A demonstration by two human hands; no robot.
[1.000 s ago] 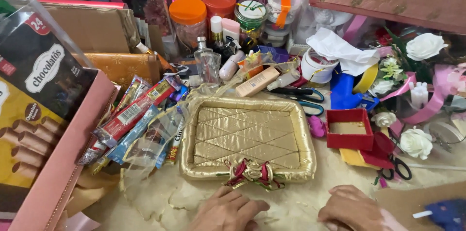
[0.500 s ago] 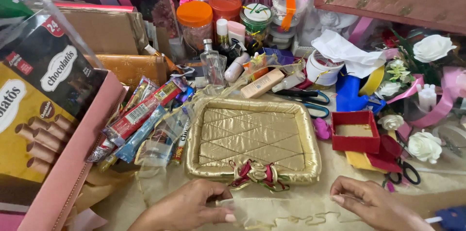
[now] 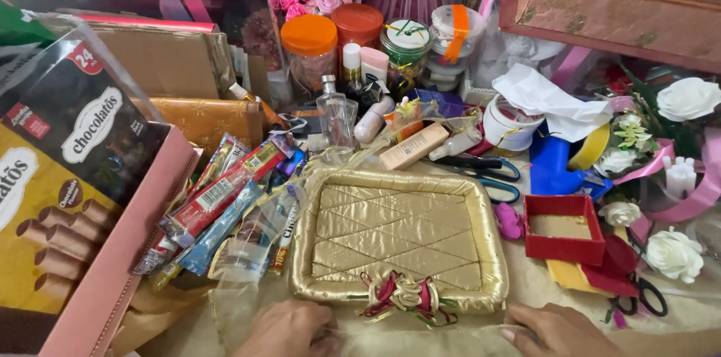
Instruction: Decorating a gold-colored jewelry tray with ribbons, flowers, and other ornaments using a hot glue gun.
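While both hands rest at the table's near edge, left hand (image 3: pixel 289 329) and right hand (image 3: pixel 559 329) loosely curled, holding nothing, the quilted gold tray (image 3: pixel 398 241) just beyond looks light, padded; its rolled rim suits gripping.

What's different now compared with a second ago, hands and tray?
Both hands moved apart: the left hand slid left along the table edge, the right hand right, both flat and holding nothing I can make out. The gold quilted tray with its ribbon bow stayed put, as did the red box and the snack packets.
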